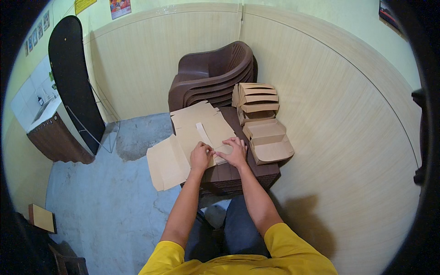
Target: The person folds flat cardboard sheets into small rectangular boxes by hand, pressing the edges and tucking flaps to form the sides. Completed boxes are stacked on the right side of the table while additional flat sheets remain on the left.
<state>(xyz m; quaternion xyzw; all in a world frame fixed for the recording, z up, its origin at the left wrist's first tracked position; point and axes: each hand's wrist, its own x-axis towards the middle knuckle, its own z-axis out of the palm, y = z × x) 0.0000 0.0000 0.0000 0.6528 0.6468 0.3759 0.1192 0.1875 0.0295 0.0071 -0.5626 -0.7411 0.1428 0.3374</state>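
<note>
A flat brown cardboard box blank (pixel 195 120) lies on the stacked brown plastic chairs in front of me. At its near end, my left hand (pixel 200 156) has curled fingers pinching a small folded part of the cardboard. My right hand (pixel 234 152) grips the same end from the right, its thumb close to the left fingertips and its other fingers over the edge. The fold between the hands is partly hidden. A pale strip (pixel 202 133) shows on the blank just beyond them. Another cardboard panel (pixel 167 162) sticks out at the left, beyond the seat edge.
Folded cardboard boxes (pixel 259 98) stand nested at the right, behind an open cardboard box (pixel 270 144). Brown plastic chairs (pixel 211 68) are stacked at the back, close to the wood-panelled wall (pixel 330 114). A tall black board (pixel 71 82) leans by a sink counter (pixel 46 112) at left.
</note>
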